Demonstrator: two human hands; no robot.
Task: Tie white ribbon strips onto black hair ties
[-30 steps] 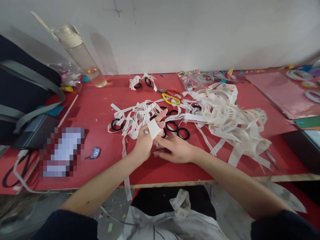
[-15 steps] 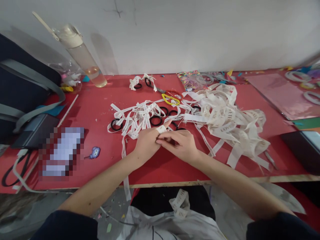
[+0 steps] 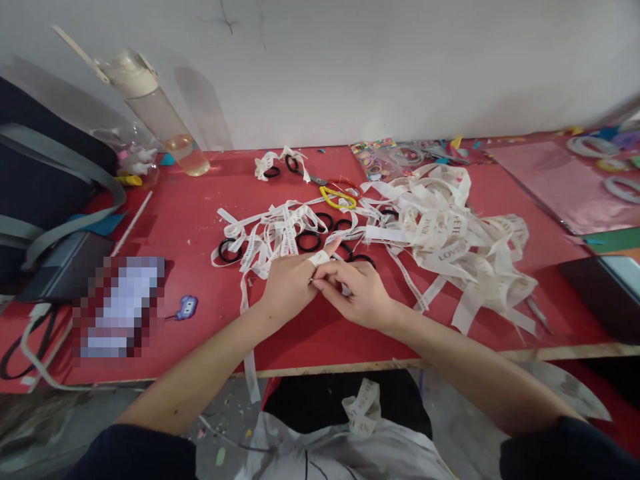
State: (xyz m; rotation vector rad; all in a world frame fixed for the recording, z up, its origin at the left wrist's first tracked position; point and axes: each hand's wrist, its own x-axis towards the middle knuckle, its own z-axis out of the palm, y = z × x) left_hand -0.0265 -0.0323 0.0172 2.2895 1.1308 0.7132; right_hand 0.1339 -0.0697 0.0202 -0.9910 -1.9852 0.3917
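My left hand (image 3: pixel 289 288) is closed above the front of the table, its index finger pointing forward. A short piece of white printed ribbon (image 3: pixel 320 258) lies across that finger. My right hand (image 3: pixel 359 297) meets it from the right, thumb and index finger pinched beside the ribbon; what sits between those fingertips is too small to make out. Just beyond both hands lie narrow lettered ribbons (image 3: pixel 287 233) and several black hair ties (image 3: pixel 308 241). A large heap of wider white ribbon (image 3: pixel 445 227) rests to the right.
Scissors (image 3: pixel 340 197) with red and yellow handles lie behind the ribbons, near two ribbon-tied hair ties (image 3: pixel 273 171). A bottle (image 3: pixel 185 147), a phone (image 3: pixel 123 303) and a small purple charm (image 3: pixel 187 307) are on the left. One ribbon strip (image 3: pixel 361 407) rests on my lap.
The view has shifted slightly. My right fingers have bent a little and a small gap shows between thumb and palm; both hands stay together at the ribbon.
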